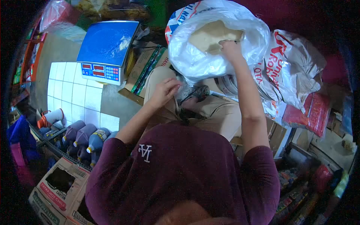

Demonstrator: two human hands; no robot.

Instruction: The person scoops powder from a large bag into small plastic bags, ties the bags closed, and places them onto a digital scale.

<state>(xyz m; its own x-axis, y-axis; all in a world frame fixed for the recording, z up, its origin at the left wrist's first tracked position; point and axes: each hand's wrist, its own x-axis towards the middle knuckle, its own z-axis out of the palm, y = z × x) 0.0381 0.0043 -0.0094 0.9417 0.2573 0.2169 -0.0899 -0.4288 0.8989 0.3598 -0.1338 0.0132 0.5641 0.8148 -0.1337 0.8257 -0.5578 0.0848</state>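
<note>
A large sack (221, 67) with a white plastic liner folded over its rim stands in front of me. It holds pale, flour-like powder (210, 33). My right hand (230, 48) is inside the mouth of the sack, at the powder. Its fingers are curled, and what they hold, if anything, is hidden. Over my left knee is my left hand (167, 92), its fingers closed at the edge of a crumpled clear plastic bag (184, 92). The bag hangs between my knees, partly hidden.
A digital scale (107, 47) with a blue pan and a white smear of powder stands at the left. A cardboard box (144, 67) lies beside it. Another white sack (290, 71) and a red package (309, 114) are at the right. Several jugs (84, 135) stand lower left.
</note>
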